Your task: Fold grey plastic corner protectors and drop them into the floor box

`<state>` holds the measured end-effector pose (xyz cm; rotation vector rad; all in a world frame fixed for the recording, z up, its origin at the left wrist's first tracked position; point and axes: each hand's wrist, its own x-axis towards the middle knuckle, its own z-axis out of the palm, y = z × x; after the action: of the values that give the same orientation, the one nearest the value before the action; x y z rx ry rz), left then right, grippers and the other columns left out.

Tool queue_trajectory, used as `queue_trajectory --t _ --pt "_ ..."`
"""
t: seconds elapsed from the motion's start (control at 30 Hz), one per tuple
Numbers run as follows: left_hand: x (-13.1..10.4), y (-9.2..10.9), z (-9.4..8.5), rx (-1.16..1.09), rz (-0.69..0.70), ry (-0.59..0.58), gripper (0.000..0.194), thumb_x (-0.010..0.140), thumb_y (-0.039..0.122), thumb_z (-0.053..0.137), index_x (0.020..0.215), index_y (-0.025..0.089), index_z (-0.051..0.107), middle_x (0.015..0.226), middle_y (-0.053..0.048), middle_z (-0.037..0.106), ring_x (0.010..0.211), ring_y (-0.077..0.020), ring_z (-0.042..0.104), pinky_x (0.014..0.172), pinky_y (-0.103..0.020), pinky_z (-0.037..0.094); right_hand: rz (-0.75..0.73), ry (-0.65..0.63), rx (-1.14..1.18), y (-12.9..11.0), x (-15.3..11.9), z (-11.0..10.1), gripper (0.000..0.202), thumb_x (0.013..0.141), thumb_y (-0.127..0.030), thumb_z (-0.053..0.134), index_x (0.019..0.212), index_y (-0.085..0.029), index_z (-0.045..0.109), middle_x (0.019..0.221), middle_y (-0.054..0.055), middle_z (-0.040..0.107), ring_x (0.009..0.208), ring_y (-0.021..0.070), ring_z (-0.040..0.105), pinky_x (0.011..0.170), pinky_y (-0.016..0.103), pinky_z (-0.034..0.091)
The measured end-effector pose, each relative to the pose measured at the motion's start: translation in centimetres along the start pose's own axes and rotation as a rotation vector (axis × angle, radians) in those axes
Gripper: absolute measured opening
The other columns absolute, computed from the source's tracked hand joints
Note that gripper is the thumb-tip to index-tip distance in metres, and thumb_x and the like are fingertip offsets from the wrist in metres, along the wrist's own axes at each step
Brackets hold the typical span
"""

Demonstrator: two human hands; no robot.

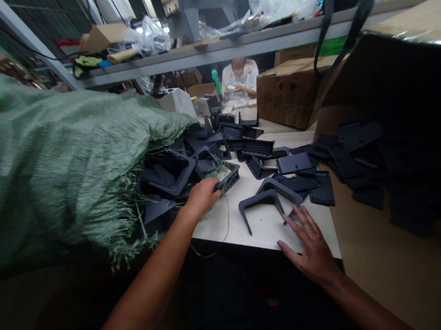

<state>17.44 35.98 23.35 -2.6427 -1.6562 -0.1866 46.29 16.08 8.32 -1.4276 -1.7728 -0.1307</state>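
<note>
My left hand [203, 196] is closed on the near end of a dark grey frame part [229, 178], with frayed green strands beside it. My right hand [310, 244] has its fingers spread at the table's front edge, fingertips close to a U-shaped grey bracket [262, 197]. Behind that bracket lies a second similar one [281, 187]. A green woven sack [93, 158] lies open on the left, with grey frames [172, 175] spilling from its mouth. Black ribbed pieces [257, 148] and a flat rectangular piece [294, 163] are scattered across the white table [247, 228].
On the right stands a large open cardboard box [374, 240] with dark parts [358, 156] inside. A closed carton [287, 93] sits at the back. A shelf [184, 55] crosses above the table. Beyond it sits a person [239, 76] near a green bottle [216, 81].
</note>
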Motion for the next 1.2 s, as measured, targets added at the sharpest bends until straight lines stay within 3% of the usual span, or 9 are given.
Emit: queue_trajectory --t 0.13,0.27,0.43,0.5,0.63,0.73,0.97,1.03,1.2 --pt "-0.5 1.8 -1.9 -0.028 0.106 0.053 0.031 0.096 0.026 0.061 0.124 0.023 0.073 0.126 -0.008 0.075 0.120 -0.0265 0.069 0.101 -0.033 0.052 0.006 0.000 0.008 0.0 0.0 -0.1 0.068 0.097 -0.040 0.072 0.161 -0.032 0.048 0.174 0.011 0.035 0.162 0.0399 0.029 0.123 0.068 0.041" --pt "0.4 1.4 -3.3 -0.086 0.160 0.080 0.028 0.092 0.029 0.064 0.116 0.022 0.076 0.114 -0.009 0.077 0.106 -0.0291 0.073 0.086 -0.035 0.053 0.010 0.004 0.017 -0.2 -0.1 -0.1 0.068 0.098 -0.039 0.072 0.161 -0.031 0.048 0.173 0.011 0.036 0.162 0.0396 0.030 0.123 0.068 0.042" --pt "1.0 -0.6 -3.7 -0.700 0.048 -0.097 0.024 0.086 0.033 0.066 0.105 0.018 0.068 0.074 -0.002 0.072 0.062 -0.0207 0.070 0.060 -0.029 0.052 0.016 0.053 0.039 -0.4 0.6 -1.0 0.066 0.098 -0.038 0.072 0.160 -0.030 0.049 0.174 0.013 0.035 0.161 0.0410 0.031 0.122 0.071 0.042" --pt "0.7 -0.9 -3.6 -0.911 -0.006 -0.155 0.028 0.083 0.037 0.069 0.103 0.018 0.063 0.065 0.001 0.068 0.056 -0.0202 0.067 0.056 -0.029 0.053 0.018 0.117 0.048 -0.7 1.8 -2.1 0.065 0.098 -0.036 0.072 0.159 -0.030 0.050 0.173 0.014 0.037 0.160 0.0403 0.034 0.122 0.070 0.041" --pt "-0.1 -0.7 -3.8 -1.087 -0.037 -0.146 0.034 0.077 0.035 0.075 0.101 0.019 0.058 0.064 0.002 0.069 0.057 -0.0196 0.069 0.059 -0.029 0.056 0.000 0.209 0.103 -1.3 6.5 -4.4 0.059 0.099 -0.033 0.071 0.156 -0.029 0.055 0.166 0.013 0.048 0.153 0.0343 0.046 0.124 0.061 0.043" --pt "-0.5 -0.6 -4.0 -1.142 -0.063 -0.134 0.038 0.075 0.036 0.077 0.103 0.019 0.058 0.065 0.002 0.069 0.059 -0.0192 0.070 0.060 -0.029 0.056 0.017 0.168 0.215 -1.7 11.2 -4.9 0.057 0.099 -0.035 0.072 0.154 -0.027 0.058 0.156 0.011 0.060 0.144 0.0307 0.058 0.124 0.054 0.045" --pt "-0.9 -1.4 -4.4 -1.140 -0.085 -0.117 0.048 0.071 0.039 0.084 0.107 0.018 0.061 0.070 0.002 0.072 0.061 -0.0198 0.072 0.061 -0.029 0.057 0.324 -0.068 0.543 -2.0 20.3 -1.2 0.076 0.093 -0.055 0.075 0.158 -0.022 0.054 0.140 0.016 0.070 0.121 0.0329 0.072 0.101 0.051 0.061" --pt "-1.1 -1.6 -4.7 -1.133 -0.086 -0.133 0.046 0.072 0.039 0.083 0.106 0.017 0.061 0.068 0.001 0.072 0.062 -0.0189 0.072 0.063 -0.028 0.056 0.241 -0.113 0.468 -2.2 22.0 -0.3 0.074 0.094 -0.051 0.075 0.158 -0.020 0.054 0.142 0.017 0.069 0.125 0.0333 0.070 0.107 0.052 0.057" --pt "-1.4 -2.0 -5.3 -1.103 -0.035 -0.197 0.037 0.077 0.037 0.080 0.102 0.017 0.063 0.071 -0.001 0.074 0.065 -0.0174 0.073 0.066 -0.026 0.057 -0.215 -0.216 0.261 -3.4 25.0 0.9 0.052 0.093 -0.031 0.077 0.144 -0.021 0.069 0.156 0.015 0.059 0.144 0.0334 0.055 0.122 0.054 0.042"
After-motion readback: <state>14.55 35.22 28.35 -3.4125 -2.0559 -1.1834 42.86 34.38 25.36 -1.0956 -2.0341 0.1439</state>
